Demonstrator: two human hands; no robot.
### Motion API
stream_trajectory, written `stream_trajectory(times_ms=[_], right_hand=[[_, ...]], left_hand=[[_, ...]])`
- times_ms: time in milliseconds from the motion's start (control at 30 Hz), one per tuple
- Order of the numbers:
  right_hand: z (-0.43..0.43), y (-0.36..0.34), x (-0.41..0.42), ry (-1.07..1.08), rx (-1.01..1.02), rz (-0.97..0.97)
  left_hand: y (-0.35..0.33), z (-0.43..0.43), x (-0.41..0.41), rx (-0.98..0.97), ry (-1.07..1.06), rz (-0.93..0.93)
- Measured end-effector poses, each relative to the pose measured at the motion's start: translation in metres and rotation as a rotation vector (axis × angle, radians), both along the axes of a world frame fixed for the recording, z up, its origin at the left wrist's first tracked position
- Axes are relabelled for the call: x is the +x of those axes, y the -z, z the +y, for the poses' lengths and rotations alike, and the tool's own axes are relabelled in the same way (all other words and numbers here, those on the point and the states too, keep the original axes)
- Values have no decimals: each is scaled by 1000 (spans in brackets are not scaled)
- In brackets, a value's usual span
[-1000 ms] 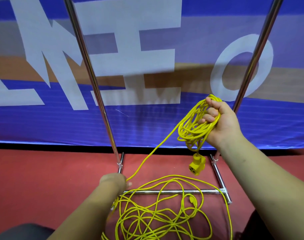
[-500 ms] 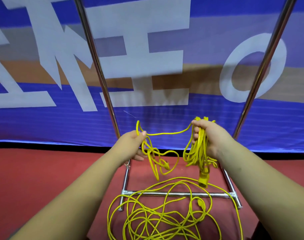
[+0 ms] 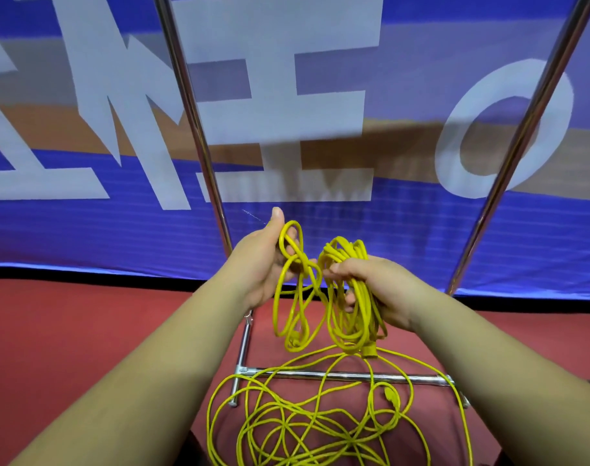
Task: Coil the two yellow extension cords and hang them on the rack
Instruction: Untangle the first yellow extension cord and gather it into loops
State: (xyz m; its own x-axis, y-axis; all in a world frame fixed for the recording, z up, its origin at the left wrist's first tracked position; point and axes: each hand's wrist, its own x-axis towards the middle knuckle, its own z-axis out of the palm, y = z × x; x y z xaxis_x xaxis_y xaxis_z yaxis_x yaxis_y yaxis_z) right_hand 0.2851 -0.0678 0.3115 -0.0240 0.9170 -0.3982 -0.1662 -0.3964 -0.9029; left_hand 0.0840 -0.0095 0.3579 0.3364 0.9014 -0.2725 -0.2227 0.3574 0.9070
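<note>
**Both hands gripping yellow cord in front of the rack**

The fingers (image 3: 342,265) of the right hand (image 3: 377,290) are curling tight round a coiled bundle (image 3: 349,248) of yellow extension cord. The top loops of the bundle are rising above the knuckles, and the rest is hanging below the palm, where a yellow connector end (image 3: 369,349) is dangling. Just beside it, the left hand (image 3: 258,264) is holding a few smaller loops (image 3: 291,232) of the same yellow cord. Its thumb (image 3: 276,215) is pointing straight up and the cord is crossing the palm. The fingers are wrapping round behind the cord and are mostly hidden. The two hands are nearly touching, with strands running between them.

Below the hands, both sets of loops are hanging over a loose tangle (image 3: 297,428) of yellow cord. The tangle is lying on the red floor (image 3: 68,348), partly across the rack's base bar (image 3: 347,376), and a plug (image 3: 391,396) is resting in it. Whether the tangle is one cord or two cannot be told.

The rack's left upright (image 3: 192,122) and right upright (image 3: 522,136) are rising on either side of the hands. A blue banner (image 3: 85,237) with large pale letters is hanging behind them.
</note>
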Motion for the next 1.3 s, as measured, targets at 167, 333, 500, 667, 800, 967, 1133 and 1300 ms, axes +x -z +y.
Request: stream_trajectory(times_ms=[167, 333, 500, 667, 800, 967, 1133, 1300], right_hand=[[1, 8, -9, -45, 73, 68], [0, 9, -13, 5, 66, 17], [1, 10, -16, 139, 65, -111], [2, 7, -19, 176, 47, -202], [0, 1, -18, 158, 22, -98], [1, 2, -15, 143, 8, 16], [-1, -2, -14, 14, -23, 42], [-3, 13, -8, -24, 7, -155]], left_hand=[[-2, 0, 0, 30, 102, -111], [8, -1, 2, 223, 195, 79], [13, 8, -8, 224, 140, 364], [12, 9, -12, 296, 161, 559], [13, 14, -11, 503, 145, 748], [21, 0, -2, 360, 354, 548], [22, 2, 2, 230, 202, 347], [8, 15, -6, 115, -10, 126]])
